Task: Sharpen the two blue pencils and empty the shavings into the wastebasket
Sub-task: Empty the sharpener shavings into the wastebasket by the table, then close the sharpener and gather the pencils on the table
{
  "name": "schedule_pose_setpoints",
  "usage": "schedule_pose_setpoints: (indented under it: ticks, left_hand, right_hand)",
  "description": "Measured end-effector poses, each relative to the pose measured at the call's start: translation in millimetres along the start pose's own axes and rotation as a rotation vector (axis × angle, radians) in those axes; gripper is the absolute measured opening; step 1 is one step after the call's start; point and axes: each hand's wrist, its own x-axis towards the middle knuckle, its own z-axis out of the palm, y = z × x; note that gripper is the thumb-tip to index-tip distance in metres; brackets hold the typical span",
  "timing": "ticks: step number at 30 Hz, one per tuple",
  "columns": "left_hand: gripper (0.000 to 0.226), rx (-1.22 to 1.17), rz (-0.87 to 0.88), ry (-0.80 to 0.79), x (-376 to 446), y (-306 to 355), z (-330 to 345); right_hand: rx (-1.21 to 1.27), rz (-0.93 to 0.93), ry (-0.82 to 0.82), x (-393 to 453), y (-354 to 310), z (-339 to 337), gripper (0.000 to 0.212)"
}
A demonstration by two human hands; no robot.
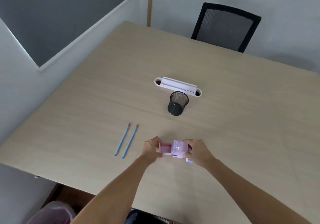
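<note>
Two blue pencils [123,140] [130,141] lie side by side on the wooden table [225,119], tips pointing away from me. To their right sits a pale purple sharpener [179,149]. My right hand [197,150] grips its body. My left hand [150,148] holds the pink shavings drawer [164,148], which sticks partly out of the sharpener's left side. A wastebasket [52,213] lined with a pinkish plastic bag stands on the floor at the lower left, below the table edge.
A black mesh pen cup [178,103] stands mid-table with a white desk organiser [178,85] just behind it. A black office chair [225,26] is at the far side. The table's near edge runs diagonally past my forearms.
</note>
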Motion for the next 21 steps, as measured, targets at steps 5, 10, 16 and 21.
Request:
schedule_pose_setpoints:
  ticks: [5, 10, 16, 21]
  left_hand:
    - [0.050, -0.027, 0.045, -0.086, 9.9, 8.9, 11.8]
    - [0.049, -0.054, 0.070, -0.080, 11.9, 13.4, 29.2]
    - [0.046, -0.092, 0.034, -0.007, 6.9, 10.7, 43.2]
    - [0.070, 0.012, -0.013, -0.156, 6.5, 25.9, 35.0]
  right_hand:
    - [0.032, 0.008, 0.008, 0.9, -4.9, 0.2, 0.027]
    - [0.032, 0.001, 0.043, 0.0, -4.4, 3.7, 0.020]
    - [-0.034, 0.035, -0.015, 2.2, -9.7, 1.9, 0.019]
    - [-0.075, 0.101, -0.097, 3.0, -8.4, -1.0, 0.026]
